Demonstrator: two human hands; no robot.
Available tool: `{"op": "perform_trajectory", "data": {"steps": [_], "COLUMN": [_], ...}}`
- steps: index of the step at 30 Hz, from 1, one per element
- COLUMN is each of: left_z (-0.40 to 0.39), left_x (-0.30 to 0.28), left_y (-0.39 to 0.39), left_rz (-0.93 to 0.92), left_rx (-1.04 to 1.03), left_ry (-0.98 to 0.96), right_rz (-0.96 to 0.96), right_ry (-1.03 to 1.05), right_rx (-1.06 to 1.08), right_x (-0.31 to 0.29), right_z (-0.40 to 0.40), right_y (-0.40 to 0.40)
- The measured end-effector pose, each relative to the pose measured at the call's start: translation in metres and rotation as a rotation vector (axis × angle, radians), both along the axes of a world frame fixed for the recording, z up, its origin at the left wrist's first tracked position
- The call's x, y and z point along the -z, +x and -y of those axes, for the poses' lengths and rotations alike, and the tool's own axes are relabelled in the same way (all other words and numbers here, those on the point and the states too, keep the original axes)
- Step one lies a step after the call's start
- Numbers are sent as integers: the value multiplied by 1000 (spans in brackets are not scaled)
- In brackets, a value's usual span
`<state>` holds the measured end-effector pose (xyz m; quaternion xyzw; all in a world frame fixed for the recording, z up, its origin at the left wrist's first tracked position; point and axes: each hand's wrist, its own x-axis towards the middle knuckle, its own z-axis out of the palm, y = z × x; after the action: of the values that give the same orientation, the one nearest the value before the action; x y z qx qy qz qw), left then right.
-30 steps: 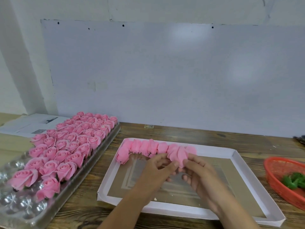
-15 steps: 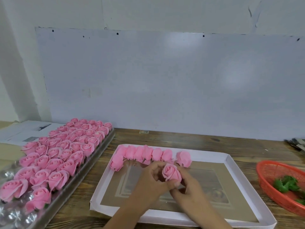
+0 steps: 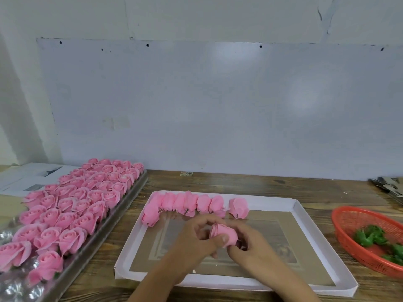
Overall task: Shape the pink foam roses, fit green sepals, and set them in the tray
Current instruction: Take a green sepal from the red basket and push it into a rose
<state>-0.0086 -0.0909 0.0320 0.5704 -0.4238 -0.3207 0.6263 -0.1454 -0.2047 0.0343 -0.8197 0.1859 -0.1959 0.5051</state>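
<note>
Rose pinched between both hands above white box lid, lying sideways; left hand clamped on bloom, right hand clamped on base, nearer sepals in red basket.

Left hand and right hand meet, fingers curled in a shared grip.

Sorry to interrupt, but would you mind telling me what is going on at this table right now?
A person is shaping a pink foam rose, gripping it with both the left hand and the right hand above a shallow white cardboard tray. A row of unshaped pink buds lies along that tray's far edge. Finished roses fill most of the clear plastic tray on the left. Green sepals wait in the red basket on the right.
</note>
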Motion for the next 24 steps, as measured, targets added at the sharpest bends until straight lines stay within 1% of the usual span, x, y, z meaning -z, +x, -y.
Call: {"op": "perform_trajectory", "data": {"steps": [3,6,9,11,14,19,24], "left_z": [1,0,0,0,0,1,2], "left_x": [1,1,1,2,2,2,4], "left_y": [1,2,2,2,1,3,4], "left_rz": [-89,-169,-149,-98,-70,-85,-129], "left_rx": [-42,-9,3,-1,-6,-43,-29], "left_ry": [-1,-23,-41,-44,-42,-34,-9], "right_rz": [149,251,275,259,229,200,268], "right_ry": [146,218,253,311,397,365,317], "right_rx": [37,51,45,8,12,82,74], "right_x": [-2,-2,-4,-5,-3,2,-1], "right_z": [1,2,2,2,3,-1,-4], "right_y": [0,0,-1,-1,0,8,6]}}
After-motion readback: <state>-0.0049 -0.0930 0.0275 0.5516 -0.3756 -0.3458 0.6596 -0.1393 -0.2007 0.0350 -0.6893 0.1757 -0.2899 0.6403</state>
